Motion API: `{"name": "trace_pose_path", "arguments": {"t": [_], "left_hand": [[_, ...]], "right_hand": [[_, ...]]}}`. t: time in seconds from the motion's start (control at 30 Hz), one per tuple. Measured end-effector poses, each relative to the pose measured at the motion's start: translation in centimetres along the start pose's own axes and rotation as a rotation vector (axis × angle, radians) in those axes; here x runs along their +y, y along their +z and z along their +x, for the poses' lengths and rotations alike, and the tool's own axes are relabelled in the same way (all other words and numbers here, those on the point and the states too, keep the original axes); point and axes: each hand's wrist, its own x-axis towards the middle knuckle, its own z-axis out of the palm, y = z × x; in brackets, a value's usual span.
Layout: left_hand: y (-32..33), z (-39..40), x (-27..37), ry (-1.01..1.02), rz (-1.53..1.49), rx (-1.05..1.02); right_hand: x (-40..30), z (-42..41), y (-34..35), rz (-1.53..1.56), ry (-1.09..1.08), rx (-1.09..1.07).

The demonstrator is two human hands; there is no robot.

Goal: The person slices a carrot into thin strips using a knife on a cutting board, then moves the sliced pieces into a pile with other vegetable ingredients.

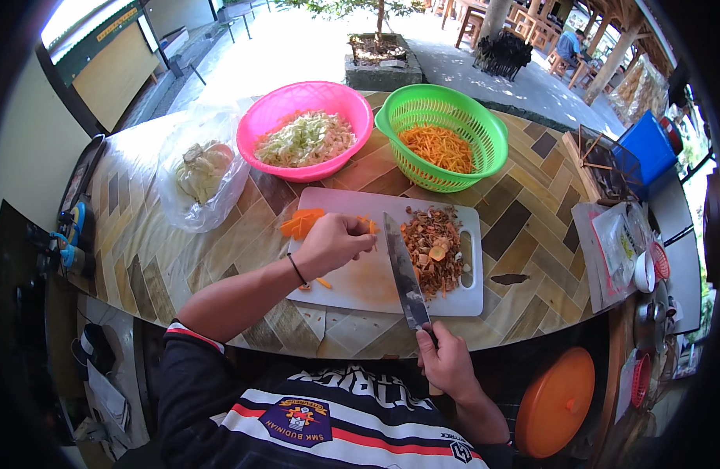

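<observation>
My right hand (448, 359) grips the handle of a large kitchen knife (405, 272). Its wide blade slants up across a white plastic cutting board (348, 287). Over the board, my left hand (336, 241) has its fingers pinched together, with a thin carrot strip (375, 247) at the fingertips. Sliced carrot pieces (301, 223) lie left of that hand, partly behind it. A few cut carrot sticks (367, 224) rest just beyond its fingers. Right of the blade sits a heap of brownish peelings and trimmings (433, 252) with a carrot round on top.
Behind the board stand a pink basket (251, 146) of shredded cabbage and a green colander (495, 158) of carrot strips. A clear plastic bag (204, 214) with cabbage lies left. Plastic packets (615, 240) and a wooden frame (583, 167) line the right edge. A person (568, 47) sits far off.
</observation>
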Motion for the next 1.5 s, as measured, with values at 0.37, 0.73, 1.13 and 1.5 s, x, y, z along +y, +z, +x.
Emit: {"name": "trace_pose_path", "arguments": {"t": [0.37, 0.73, 1.13, 1.5], "left_hand": [[-3.1, -0.3, -0.6, 0.423, 0.908, 0.183], [-4.2, -6.3, -4.6, 0.778, 0.997, -0.01], [-2.6, -3.6, -4.7, 1.102, 1.199, -0.099], [-0.6, -6.5, -7.1, 0.862, 0.961, 0.308]], "right_hand": [[0.3, 0.0, -0.7, 0.151, 0.088, -0.042], [0.7, 0.4, -1.1, 0.302, 0.124, -0.097], [0.6, -1.1, -1.2, 0.278, 0.169, -0.073], [-2.2, -1.5, -1.9, -0.456, -0.097, -0.115]]}}
